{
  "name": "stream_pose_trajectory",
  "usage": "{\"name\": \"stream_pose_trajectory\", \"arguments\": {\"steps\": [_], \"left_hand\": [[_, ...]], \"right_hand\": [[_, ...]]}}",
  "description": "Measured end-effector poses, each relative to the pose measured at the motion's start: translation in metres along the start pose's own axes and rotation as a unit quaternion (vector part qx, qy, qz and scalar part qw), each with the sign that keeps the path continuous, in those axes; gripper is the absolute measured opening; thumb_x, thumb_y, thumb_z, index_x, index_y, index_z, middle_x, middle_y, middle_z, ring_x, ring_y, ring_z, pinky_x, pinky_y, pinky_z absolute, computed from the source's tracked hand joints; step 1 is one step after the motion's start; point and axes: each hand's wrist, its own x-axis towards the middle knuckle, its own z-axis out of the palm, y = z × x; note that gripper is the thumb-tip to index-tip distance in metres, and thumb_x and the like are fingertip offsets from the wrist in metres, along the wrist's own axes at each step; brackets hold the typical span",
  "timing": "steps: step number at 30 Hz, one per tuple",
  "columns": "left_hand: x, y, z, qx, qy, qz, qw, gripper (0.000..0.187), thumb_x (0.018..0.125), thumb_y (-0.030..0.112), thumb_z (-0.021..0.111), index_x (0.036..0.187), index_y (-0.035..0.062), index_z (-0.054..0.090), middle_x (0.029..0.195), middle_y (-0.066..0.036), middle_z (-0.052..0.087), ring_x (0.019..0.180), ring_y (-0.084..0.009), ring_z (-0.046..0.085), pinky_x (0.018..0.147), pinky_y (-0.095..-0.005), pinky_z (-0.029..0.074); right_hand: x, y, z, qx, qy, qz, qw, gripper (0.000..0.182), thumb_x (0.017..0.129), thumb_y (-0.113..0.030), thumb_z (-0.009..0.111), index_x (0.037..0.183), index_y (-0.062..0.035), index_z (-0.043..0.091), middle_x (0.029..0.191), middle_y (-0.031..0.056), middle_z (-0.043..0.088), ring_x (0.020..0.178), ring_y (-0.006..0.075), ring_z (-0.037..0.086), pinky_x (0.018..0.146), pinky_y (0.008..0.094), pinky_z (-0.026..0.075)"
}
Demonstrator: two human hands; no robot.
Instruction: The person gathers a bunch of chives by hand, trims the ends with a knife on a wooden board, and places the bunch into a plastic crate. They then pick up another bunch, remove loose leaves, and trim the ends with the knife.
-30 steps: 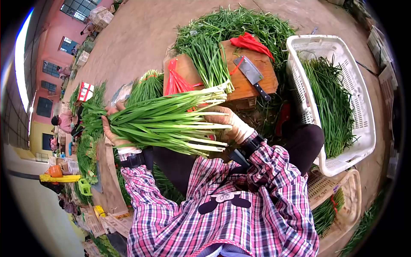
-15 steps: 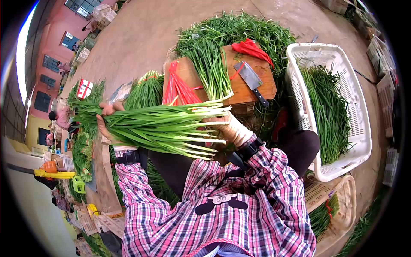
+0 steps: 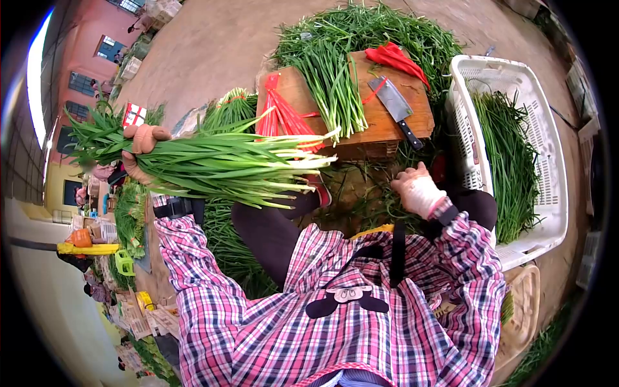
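Your bunch of greens (image 3: 225, 164) is held in the air in front of you, left of centre, its long axis running nearly level across the view. The pale stem ends point right, fanned apart; the leafy tips point left and slightly up. Your left hand (image 3: 143, 151) is closed around the leafy part. Your right hand (image 3: 416, 187) is well apart from the stem ends, fingers loosely bent and partly open, with nothing visible in it; its palm side is turned from view.

Beyond the bunch stands a wooden block (image 3: 403, 113), bearing loose greens (image 3: 332, 90), red strips (image 3: 280, 113), a red cloth (image 3: 396, 61) and a cleaver (image 3: 394, 103), whose handle points toward your right hand. A white basket (image 3: 554, 229) of greens stands to your right; a leaf heap (image 3: 380, 26) lies behind the block.

The bunch hides the lower ends of the strips and part of a tied bundle (image 3: 229, 106). Your sleeve partly covers a lower basket (image 3: 527, 290). Distant people at far left are too small to make out.
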Motion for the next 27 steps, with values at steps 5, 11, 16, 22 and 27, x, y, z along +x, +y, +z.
{"name": "stream_pose_trajectory", "arguments": {"steps": [5,11,16,22,27], "left_hand": [[0.004,-0.005,0.005,-0.026,-0.031,-0.057,0.998,0.028,0.085,0.013,0.066,0.111,0.0065,0.057,0.074,0.006,0.041,0.069,-0.0095,0.043,0.101,-0.0372,0.041],[0.009,-0.027,0.017,-0.053,-0.075,-0.087,0.992,0.025,0.085,0.012,0.064,0.108,0.0072,0.056,0.073,0.006,0.043,0.067,-0.0093,0.043,0.099,-0.0385,0.041],[0.012,-0.046,0.033,-0.053,-0.091,-0.097,0.990,0.023,0.086,0.012,0.063,0.106,0.0072,0.053,0.073,0.004,0.044,0.068,-0.0112,0.044,0.099,-0.0400,0.040],[0.013,-0.045,0.021,-0.042,-0.083,-0.098,0.991,0.026,0.088,0.014,0.063,0.110,0.0050,0.053,0.076,0.004,0.043,0.071,-0.0121,0.043,0.106,-0.0442,0.037],[0.016,-0.040,-0.001,-0.026,-0.080,-0.078,0.993,0.029,0.087,0.014,0.060,0.113,0.0027,0.055,0.077,0.003,0.044,0.074,-0.0136,0.043,0.106,-0.0431,0.038]], "right_hand": [[-0.009,-0.009,-0.076,0.306,0.232,0.001,0.923,0.020,0.077,-0.021,0.069,0.094,-0.0119,0.066,0.082,0.0094,0.066,0.080,0.0303,0.064,0.072,0.0428,0.049],[0.018,-0.064,-0.119,0.382,0.416,-0.062,0.823,0.025,0.076,-0.024,0.073,0.094,-0.0085,0.064,0.076,0.0106,0.065,0.072,0.0296,0.065,0.066,0.0429,0.049],[0.034,-0.092,-0.135,0.295,0.387,-0.066,0.871,0.027,0.072,-0.023,0.075,0.093,-0.0117,0.064,0.071,0.0096,0.065,0.068,0.0301,0.064,0.063,0.0413,0.049],[0.034,-0.093,-0.130,0.407,0.373,-0.098,0.828,0.015,0.075,-0.017,0.073,0.085,-0.0105,0.064,0.067,0.0108,0.062,0.066,0.0313,0.063,0.062,0.0407,0.050],[0.014,-0.074,-0.134,0.479,0.175,-0.202,0.837,0.017,0.078,-0.018,0.073,0.090,-0.0085,0.066,0.067,0.0127,0.061,0.064,0.0320,0.062,0.059,0.0395,0.049]]}}
